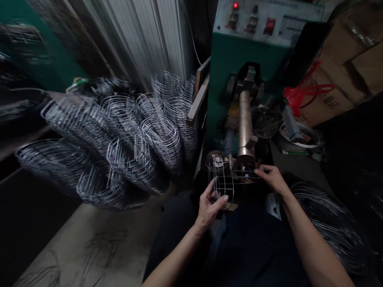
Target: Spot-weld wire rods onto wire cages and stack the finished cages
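A small wire frame point(224, 181) of thin curved and straight wires lies in front of the green machine point(221, 79), below its thick metal cylinder point(245, 123). My left hand point(209, 203) is closed round the curved left part of this frame, thumb low and fingers behind the wires. To the right, my right hand point(272, 178) pinches with thumb and forefinger at the right end of the long straight wires, just below the cylinder's lower end. Its fingertips are partly in shadow.
Stacks of bent wire pieces point(161, 139) stand at the left. Right of the machine are a round tape-like ring point(311, 137), a red plastic strap point(295, 99) and cardboard boxes point(344, 67). Coiled wire pieces point(329, 227) lie at the lower right.
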{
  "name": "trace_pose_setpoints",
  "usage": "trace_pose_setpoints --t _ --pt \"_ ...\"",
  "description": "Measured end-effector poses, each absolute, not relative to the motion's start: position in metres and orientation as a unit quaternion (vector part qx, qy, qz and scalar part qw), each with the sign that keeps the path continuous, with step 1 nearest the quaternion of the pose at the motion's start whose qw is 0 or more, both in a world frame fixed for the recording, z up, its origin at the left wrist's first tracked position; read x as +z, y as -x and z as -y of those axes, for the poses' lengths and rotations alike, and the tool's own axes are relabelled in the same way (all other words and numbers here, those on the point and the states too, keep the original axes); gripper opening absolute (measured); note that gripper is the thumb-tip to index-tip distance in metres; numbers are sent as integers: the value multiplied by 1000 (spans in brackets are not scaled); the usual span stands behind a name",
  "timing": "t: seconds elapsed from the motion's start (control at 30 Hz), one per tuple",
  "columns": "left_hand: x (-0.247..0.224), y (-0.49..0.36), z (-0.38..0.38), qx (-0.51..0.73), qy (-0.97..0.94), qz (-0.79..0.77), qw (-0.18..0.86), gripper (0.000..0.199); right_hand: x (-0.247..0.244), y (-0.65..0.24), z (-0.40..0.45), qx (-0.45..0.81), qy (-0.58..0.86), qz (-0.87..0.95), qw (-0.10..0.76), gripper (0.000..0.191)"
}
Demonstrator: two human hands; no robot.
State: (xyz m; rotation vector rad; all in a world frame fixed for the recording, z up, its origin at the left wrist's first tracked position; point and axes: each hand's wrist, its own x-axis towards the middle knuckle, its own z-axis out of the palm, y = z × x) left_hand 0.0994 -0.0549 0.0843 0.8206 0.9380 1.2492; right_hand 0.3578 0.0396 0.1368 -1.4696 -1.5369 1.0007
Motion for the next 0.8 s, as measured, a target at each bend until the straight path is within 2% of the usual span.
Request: trace_pose_setpoints --t 0.27,0.47,0.53,0.8 --pt "89 -104 57 555 -329 -402 649 90 131 -361 -38 378 582 599 399 47" --pt "97 -103 58 541 -342 -414 647 80 114 -360 -9 218 554 613 520 27" --pt "98 -103 58 531 -349 -414 651 80 106 -357 1 191 542 633 519 26" --pt "97 -108 59 555 -343 -425 628 79 104 -338 -7 220 508 632 542 32"
